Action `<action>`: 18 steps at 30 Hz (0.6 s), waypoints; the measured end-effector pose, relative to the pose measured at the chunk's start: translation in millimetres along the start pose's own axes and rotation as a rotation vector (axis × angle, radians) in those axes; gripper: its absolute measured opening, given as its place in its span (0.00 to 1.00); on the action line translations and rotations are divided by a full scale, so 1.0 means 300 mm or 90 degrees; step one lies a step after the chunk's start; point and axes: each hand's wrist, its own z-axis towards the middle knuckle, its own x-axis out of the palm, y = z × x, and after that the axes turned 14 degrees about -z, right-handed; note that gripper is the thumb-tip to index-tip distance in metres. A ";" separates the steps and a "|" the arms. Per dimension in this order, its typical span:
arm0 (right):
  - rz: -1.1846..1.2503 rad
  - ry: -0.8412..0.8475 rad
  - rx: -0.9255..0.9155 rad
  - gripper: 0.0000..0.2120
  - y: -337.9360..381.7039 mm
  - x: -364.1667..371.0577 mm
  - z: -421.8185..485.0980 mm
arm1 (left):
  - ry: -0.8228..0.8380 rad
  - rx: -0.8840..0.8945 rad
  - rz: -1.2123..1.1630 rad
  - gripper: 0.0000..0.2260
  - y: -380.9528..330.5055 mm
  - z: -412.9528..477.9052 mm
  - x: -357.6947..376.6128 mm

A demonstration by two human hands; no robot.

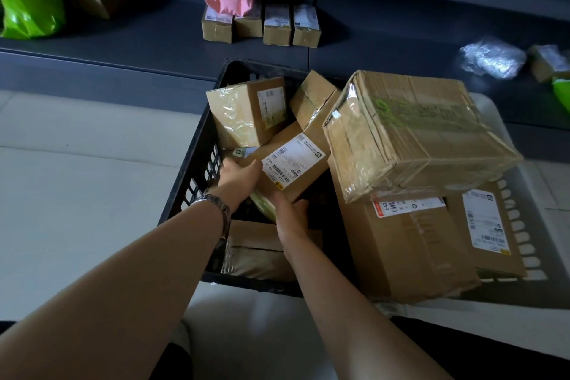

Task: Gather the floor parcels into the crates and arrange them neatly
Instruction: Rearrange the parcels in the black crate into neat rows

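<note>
Indoors, left hand [239, 174] and right hand [290, 216] grip a labelled box [293, 163] in a black crate [191, 182] on pale floor [77, 194], dark shelf [138, 37] beyond.

2 crates [197, 170] [519, 227] — 2 hands [240, 176] [290, 216] — 1 held box [296, 160].

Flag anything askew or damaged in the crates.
The big taped box sits tilted atop the lower boxes in the white crate, its cardboard creased. In the black crate, small boxes lie jumbled at angles; left hand and right hand grip the labelled box.
</note>
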 end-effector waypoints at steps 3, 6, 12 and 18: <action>-0.020 0.005 0.004 0.27 -0.012 0.001 -0.014 | -0.024 0.028 0.075 0.30 0.006 -0.004 -0.018; -0.021 0.014 0.016 0.29 -0.011 -0.001 -0.015 | -0.033 0.062 0.111 0.28 -0.008 0.002 -0.032; -0.024 0.013 0.003 0.23 -0.007 0.017 -0.011 | -0.010 0.042 0.025 0.25 -0.022 -0.011 -0.029; 0.000 0.168 0.005 0.18 0.005 0.070 -0.014 | -0.048 -0.051 -0.141 0.41 -0.012 -0.011 -0.029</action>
